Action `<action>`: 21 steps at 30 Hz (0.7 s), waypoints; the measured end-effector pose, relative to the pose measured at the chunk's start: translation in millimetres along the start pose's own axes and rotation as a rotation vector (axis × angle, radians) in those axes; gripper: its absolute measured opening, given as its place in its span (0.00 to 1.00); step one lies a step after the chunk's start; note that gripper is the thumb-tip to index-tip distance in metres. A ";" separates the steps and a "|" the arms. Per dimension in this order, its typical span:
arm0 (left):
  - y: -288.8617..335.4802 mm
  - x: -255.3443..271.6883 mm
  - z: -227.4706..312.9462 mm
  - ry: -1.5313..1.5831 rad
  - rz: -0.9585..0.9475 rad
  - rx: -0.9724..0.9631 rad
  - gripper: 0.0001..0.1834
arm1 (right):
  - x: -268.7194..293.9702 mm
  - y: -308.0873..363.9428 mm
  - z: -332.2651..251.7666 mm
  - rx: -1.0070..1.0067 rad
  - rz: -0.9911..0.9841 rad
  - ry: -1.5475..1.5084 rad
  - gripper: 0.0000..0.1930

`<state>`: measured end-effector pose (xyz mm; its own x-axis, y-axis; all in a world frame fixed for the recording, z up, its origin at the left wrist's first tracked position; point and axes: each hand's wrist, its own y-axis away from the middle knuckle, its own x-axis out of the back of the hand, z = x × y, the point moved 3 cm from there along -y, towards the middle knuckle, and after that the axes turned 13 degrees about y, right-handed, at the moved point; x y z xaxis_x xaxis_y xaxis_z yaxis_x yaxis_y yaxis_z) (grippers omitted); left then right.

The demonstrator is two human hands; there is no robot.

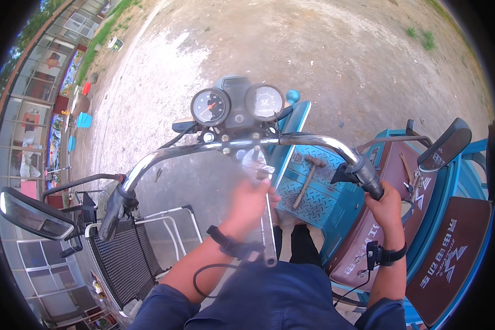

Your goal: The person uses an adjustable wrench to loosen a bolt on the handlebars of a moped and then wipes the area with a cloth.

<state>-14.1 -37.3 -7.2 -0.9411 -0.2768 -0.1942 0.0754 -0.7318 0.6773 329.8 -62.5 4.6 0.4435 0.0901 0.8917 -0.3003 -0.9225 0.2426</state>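
Under the middle of the chrome handlebar [203, 148], my left hand [250, 202] is closed around a long silver adjustable wrench [269, 236]. The wrench's jaw end is up near the handlebar clamp, and its handle points down toward my body. Blur and my fingers hide whether the jaws touch a bolt. My right hand [386, 204] is wrapped round the black right handlebar grip [373, 184]. Two round gauges, a speedometer [210, 106] and a second dial [265, 102], sit just beyond the clamp.
On the blue tread-plate floor of the vehicle at right lies a hammer [307, 184]. A spanner [406, 168] rests on its maroon seat [363, 247]. Mirrors stick out at left [38, 213] and right [446, 144]. A black mesh chair [124, 264] stands at lower left.
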 end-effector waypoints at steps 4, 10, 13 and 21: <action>-3.0 -15.1 -7.9 0.077 0.048 -0.006 0.14 | 0.1 -0.4 -0.8 0.011 0.006 -0.002 0.13; -11.8 -32.3 -8.3 0.175 0.077 -0.047 0.13 | 0.5 -0.4 -1.3 0.008 0.003 -0.008 0.13; -14.1 -33.7 -8.9 0.184 0.076 -0.030 0.15 | 0.0 -0.7 -0.8 0.023 0.010 0.016 0.13; -11.6 -17.6 -9.8 0.036 0.108 -0.059 0.15 | 1.6 -0.3 -3.1 0.000 -0.010 0.008 0.13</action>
<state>4.8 -30.0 -18.6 -0.9140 -0.3775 -0.1486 0.1960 -0.7316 0.6530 328.0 -60.8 7.1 0.4398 0.1024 0.8922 -0.2957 -0.9216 0.2515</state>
